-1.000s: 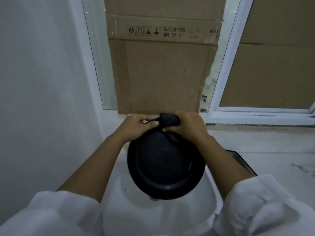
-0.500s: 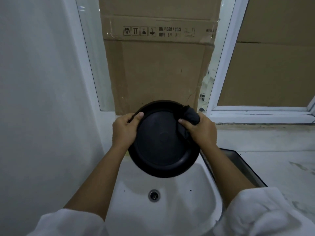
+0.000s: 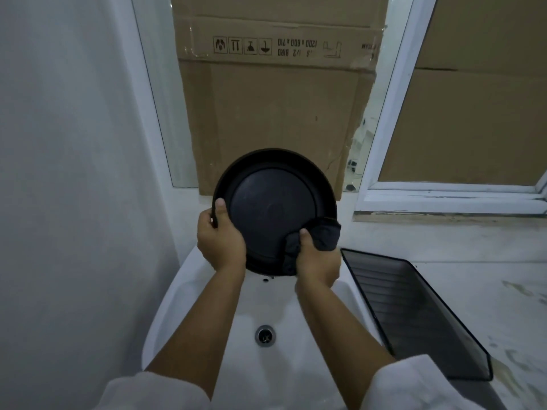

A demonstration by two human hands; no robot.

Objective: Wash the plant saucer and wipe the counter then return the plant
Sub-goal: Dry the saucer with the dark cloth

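Cloth (image 3: 322,235) sliding down saucer (image 3: 275,208), from upper right edge to lower right. Saucer being held upright above sink (image 3: 207,306), inner face toward person, likely so drips land in basin. Left hand (image 3: 220,244) clamping left rim, steadying it. Right hand (image 3: 318,261) gripping bunched cloth, pressing it over rim for wiping.

Cardboard box (image 3: 275,113), upside-down print "1200 x 600 x 710", four handling pictograms

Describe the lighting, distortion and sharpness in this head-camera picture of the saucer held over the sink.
Head view: dim, bluish, even light, no hard shadows; wide-angle distortion slants the window frame; the black plant saucer and dark cloth blend, little detail; left hand and right hand look sharp, no evident blur.
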